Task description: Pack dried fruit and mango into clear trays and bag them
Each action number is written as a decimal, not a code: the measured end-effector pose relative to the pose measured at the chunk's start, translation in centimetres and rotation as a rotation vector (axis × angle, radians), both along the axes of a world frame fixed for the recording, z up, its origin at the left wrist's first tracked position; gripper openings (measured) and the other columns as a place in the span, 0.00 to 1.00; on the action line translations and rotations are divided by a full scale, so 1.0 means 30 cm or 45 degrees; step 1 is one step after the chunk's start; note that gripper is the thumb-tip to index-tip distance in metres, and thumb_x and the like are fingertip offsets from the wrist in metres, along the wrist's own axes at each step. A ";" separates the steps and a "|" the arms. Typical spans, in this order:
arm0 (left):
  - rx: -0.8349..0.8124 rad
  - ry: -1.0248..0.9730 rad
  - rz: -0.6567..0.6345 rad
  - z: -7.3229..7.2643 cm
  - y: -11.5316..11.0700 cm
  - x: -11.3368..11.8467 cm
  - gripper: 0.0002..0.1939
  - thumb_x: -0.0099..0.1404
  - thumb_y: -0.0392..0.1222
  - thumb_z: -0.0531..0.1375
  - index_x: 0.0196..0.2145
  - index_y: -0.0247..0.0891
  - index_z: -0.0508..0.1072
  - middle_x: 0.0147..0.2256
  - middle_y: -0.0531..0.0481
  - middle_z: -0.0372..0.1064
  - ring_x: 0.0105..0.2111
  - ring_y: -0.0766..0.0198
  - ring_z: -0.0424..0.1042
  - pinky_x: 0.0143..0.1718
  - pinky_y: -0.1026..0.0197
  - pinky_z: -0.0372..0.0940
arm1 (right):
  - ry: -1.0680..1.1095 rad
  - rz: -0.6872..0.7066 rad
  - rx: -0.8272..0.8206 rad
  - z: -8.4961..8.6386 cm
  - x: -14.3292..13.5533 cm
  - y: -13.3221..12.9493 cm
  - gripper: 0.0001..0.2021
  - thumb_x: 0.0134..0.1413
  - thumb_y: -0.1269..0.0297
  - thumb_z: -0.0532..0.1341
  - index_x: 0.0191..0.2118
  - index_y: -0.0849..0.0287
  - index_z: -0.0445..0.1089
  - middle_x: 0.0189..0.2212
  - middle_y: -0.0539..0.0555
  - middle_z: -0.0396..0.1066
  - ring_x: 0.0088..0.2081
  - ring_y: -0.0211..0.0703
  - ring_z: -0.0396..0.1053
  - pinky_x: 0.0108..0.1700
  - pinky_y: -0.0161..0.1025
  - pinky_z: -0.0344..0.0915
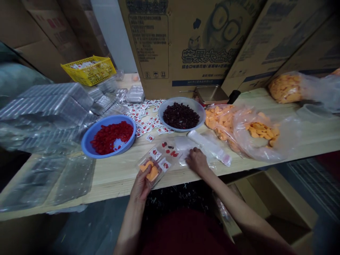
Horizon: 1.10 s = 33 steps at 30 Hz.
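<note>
A pale wooden workbench (111, 177) runs across a dim storeroom, with printed cardboard cartons (186, 39) stacked against its back edge.

At the front edge, near the middle, lies a clear plastic compartment tray (160, 159). Judging by how it lies, it is partly filled: orange dried-fruit slices (150, 170) sit in the near-left compartment, small white sachets (160, 159) in two others, and a few red and dark berries (170, 148) farther back. The hinged clear lid (183, 146) looks open, so closing seems still to be done.

The left hand (140, 186) grips the tray's near-left corner, thumb on top beside the orange slices, forearm rising from below the bench edge. The right hand (197, 161) rests knuckles-up, fingers curled down on the lid; whether it pinches anything I cannot tell.

Just beyond the tray, a blue plastic bowl of red candied fruit (109, 136) stands to the left and a grey-blue bowl of dark dried berries (181, 115) behind it, loose sachets (145, 118) scattered between. Clear plastic bags of orange slices (249, 131) lie to the right, stacks of empty clear trays (45, 117) fill the left end, and a yellow plastic basket (89, 69) sits at the back left corner.
</note>
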<state>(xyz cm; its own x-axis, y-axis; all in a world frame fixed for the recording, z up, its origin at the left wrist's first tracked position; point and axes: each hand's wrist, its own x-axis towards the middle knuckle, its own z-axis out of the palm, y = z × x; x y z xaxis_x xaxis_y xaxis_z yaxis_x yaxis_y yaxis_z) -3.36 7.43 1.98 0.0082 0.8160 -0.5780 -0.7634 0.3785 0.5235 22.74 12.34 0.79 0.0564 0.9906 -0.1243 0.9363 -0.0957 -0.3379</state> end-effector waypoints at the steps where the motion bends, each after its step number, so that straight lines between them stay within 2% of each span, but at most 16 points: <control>1: -0.003 0.004 0.006 0.001 -0.002 -0.005 0.19 0.61 0.28 0.62 0.50 0.36 0.73 0.45 0.44 0.78 0.44 0.57 0.78 0.48 0.52 0.74 | -0.050 0.016 -0.031 0.005 -0.016 0.001 0.09 0.54 0.71 0.61 0.40 0.64 0.75 0.46 0.67 0.72 0.48 0.54 0.69 0.41 0.39 0.63; 3: -0.002 0.009 0.006 0.003 -0.008 -0.017 0.19 0.61 0.28 0.62 0.50 0.36 0.73 0.45 0.44 0.78 0.44 0.57 0.78 0.47 0.53 0.75 | -0.023 0.033 -0.108 0.013 -0.021 0.020 0.09 0.54 0.75 0.58 0.38 0.65 0.75 0.43 0.67 0.73 0.47 0.54 0.71 0.42 0.40 0.63; 5: 0.000 0.011 0.012 0.003 -0.015 -0.027 0.19 0.61 0.28 0.62 0.50 0.36 0.73 0.45 0.44 0.78 0.44 0.57 0.78 0.46 0.54 0.76 | 0.061 0.049 -0.155 0.014 0.005 0.054 0.07 0.52 0.76 0.59 0.32 0.64 0.75 0.37 0.65 0.75 0.42 0.52 0.72 0.41 0.40 0.63; 8: -0.007 0.013 0.019 -0.002 -0.021 -0.031 0.19 0.61 0.28 0.62 0.50 0.36 0.73 0.45 0.44 0.78 0.44 0.57 0.78 0.46 0.53 0.75 | 0.233 0.075 -0.183 0.008 0.066 0.106 0.05 0.47 0.75 0.63 0.25 0.61 0.74 0.28 0.56 0.75 0.35 0.45 0.72 0.37 0.36 0.62; 10: -0.003 0.016 0.000 -0.006 -0.019 -0.020 0.20 0.61 0.29 0.63 0.51 0.36 0.72 0.46 0.43 0.77 0.44 0.57 0.78 0.46 0.54 0.75 | 0.390 0.086 -0.203 0.001 0.099 0.124 0.05 0.46 0.71 0.65 0.22 0.60 0.72 0.23 0.52 0.73 0.29 0.40 0.70 0.32 0.33 0.61; 14: 0.004 0.023 -0.057 -0.012 0.007 0.044 0.21 0.59 0.30 0.64 0.51 0.36 0.72 0.45 0.44 0.77 0.42 0.58 0.79 0.44 0.55 0.76 | 0.694 0.089 -0.227 -0.012 0.132 0.115 0.11 0.47 0.60 0.62 0.20 0.60 0.71 0.17 0.50 0.69 0.21 0.37 0.64 0.25 0.32 0.59; 19: 0.083 0.040 -0.142 -0.035 0.041 0.134 0.25 0.54 0.34 0.70 0.50 0.37 0.72 0.44 0.45 0.77 0.42 0.58 0.78 0.46 0.57 0.74 | 0.891 0.046 -0.167 -0.012 0.146 0.080 0.13 0.46 0.56 0.58 0.20 0.59 0.68 0.16 0.49 0.66 0.19 0.36 0.60 0.23 0.33 0.56; 26: 0.107 0.314 -0.096 -0.076 -0.027 0.169 0.29 0.50 0.42 0.73 0.50 0.39 0.71 0.43 0.49 0.77 0.42 0.60 0.77 0.46 0.59 0.70 | 0.822 -0.112 0.123 0.007 0.120 0.038 0.07 0.47 0.62 0.56 0.23 0.58 0.66 0.20 0.49 0.66 0.25 0.38 0.61 0.29 0.34 0.56; 33: 0.174 0.360 -0.175 -0.056 -0.077 0.229 0.30 0.51 0.43 0.72 0.51 0.38 0.70 0.44 0.48 0.77 0.41 0.60 0.77 0.46 0.59 0.69 | 0.467 -0.122 0.332 -0.015 0.041 0.022 0.06 0.49 0.66 0.56 0.24 0.56 0.62 0.21 0.49 0.65 0.25 0.38 0.61 0.30 0.35 0.53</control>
